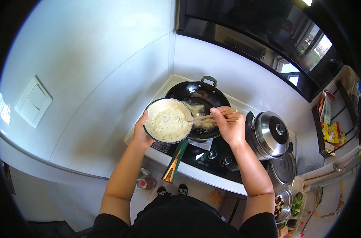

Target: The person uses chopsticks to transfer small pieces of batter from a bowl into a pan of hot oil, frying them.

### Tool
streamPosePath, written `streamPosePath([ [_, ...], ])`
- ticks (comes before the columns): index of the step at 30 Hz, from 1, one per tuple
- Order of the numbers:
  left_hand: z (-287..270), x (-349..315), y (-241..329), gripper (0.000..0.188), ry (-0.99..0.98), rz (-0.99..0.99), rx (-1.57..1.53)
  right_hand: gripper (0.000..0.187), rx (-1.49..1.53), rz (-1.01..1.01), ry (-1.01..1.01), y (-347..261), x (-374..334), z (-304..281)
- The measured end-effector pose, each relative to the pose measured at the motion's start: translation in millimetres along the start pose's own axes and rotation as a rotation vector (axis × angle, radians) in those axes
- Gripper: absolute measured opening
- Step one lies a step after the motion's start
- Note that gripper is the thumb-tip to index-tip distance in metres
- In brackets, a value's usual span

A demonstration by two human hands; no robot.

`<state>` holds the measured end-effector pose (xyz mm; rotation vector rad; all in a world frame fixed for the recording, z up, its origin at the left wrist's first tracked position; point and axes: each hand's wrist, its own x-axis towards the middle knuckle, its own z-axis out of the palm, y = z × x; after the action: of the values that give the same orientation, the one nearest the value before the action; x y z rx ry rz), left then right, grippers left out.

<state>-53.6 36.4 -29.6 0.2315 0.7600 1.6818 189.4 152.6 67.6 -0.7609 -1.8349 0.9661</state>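
My left hand (141, 131) grips the rim of a bowl (148, 131) from the left. Pale, thick batter (167, 121) with green flecks fills it. Between the fingers of my right hand (231, 127) is a pair of chopsticks (216, 116), whose tips reach the batter at the bowl's right edge. Behind and partly under the bowl stands a black wok (207, 91) on the stove. Pale pieces (195, 108) and bubbling oil show inside it. The wok's green and gold handle (175, 160) points toward me.
Right of the wok stands a steel pot with a glass lid (272, 133). A dark round pan (283, 168) lies beside it. Farther right are a steel bowl of chopped food (284, 205) and green vegetables (297, 204). A black range hood (244, 47) hangs above; a tiled wall (109, 79) bounds the left.
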Motion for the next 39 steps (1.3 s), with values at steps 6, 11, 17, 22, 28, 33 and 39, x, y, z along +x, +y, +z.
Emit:
streamPosePath([
  [6, 11.6, -7.6, 4.1, 0.06, 0.138, 0.049, 0.121, 0.019, 0.348, 0.255, 0.022, -0.5, -8.2, 15.1],
  [11, 12.0, -6.5, 2.9, 0.061, 0.107, 0.026, 0.207, 0.02, 0.255, 0.164, 0.104, 14.8, -3.6, 8.5],
  [17, 23.3, 3.2, 0.0, 0.062, 0.144, -0.024, 0.24, 0.021, 0.094, 0.191, 0.091, 29.1, -5.1, -5.6],
  [22, 26.4, 22.5, -9.1, 0.064, 0.187, 0.034, 0.354, 0.024, 0.218, 0.387, 0.062, 37.9, -8.7, -13.8],
  [28, 32.9, 30.0, -10.7, 0.064, 0.154, 0.012, 0.406, 0.024, 0.502, 0.396, 0.148, 49.2, -6.7, -10.3],
  [33, 40.3, 21.6, -7.7, 0.062, 0.107, -0.005, 0.308, 0.029, 0.553, 0.391, 0.205, 43.9, 9.8, -17.5],
  [39, 36.8, 19.9, -6.6, 0.061, 0.091, 0.041, 0.219, 0.035, 0.613, 0.533, 0.174, 59.7, -0.9, -17.0],
])
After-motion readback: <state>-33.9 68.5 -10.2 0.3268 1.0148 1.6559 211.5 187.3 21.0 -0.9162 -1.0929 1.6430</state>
